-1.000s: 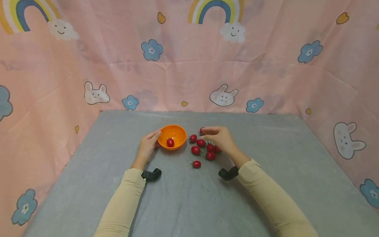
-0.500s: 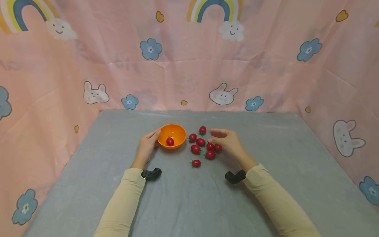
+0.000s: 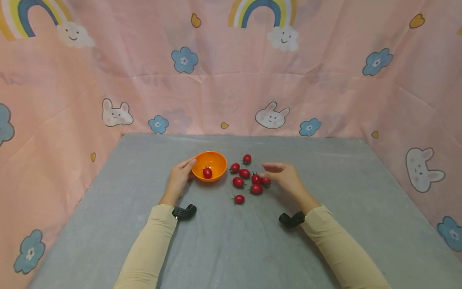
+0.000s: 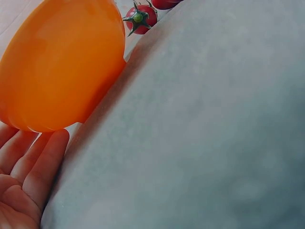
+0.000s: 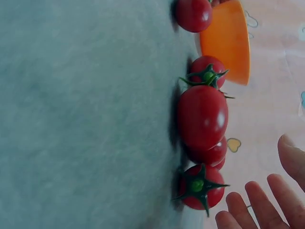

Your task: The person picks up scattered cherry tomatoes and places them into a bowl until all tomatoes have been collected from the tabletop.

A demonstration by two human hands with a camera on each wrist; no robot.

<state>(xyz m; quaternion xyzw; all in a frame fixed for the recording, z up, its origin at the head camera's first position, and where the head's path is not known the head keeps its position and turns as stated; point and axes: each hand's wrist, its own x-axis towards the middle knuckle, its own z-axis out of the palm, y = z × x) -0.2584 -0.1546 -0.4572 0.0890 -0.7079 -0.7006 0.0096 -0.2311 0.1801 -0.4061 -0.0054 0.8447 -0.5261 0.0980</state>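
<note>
My left hand (image 3: 177, 178) holds a small orange bowl (image 3: 217, 162) at its left side, thumb over the rim and fingers against the outside wall. One cherry tomato (image 3: 207, 173) lies inside the bowl. Just right of it, several red cherry tomatoes (image 3: 244, 173) with green stems are scattered on the table. My right hand (image 3: 287, 179) hovers at the right edge of this group, thumb and fingers apart with nothing between them. Nearest to it is the rightmost tomato (image 3: 265, 181). In the right wrist view, the fingers (image 5: 262, 207) stand beside a tomato (image 5: 202, 187).
A grey cloth-covered table (image 3: 223, 249) spreads under everything. Behind it and at both sides hangs a pink curtain (image 3: 223, 92) printed with rabbits, flowers and rainbows. One tomato (image 3: 239, 199) lies nearer the front than the others.
My right hand has drawn back to the right from the farthest tomato, which now shows fully beside the others. My left hand and the bowl have stayed in place.
</note>
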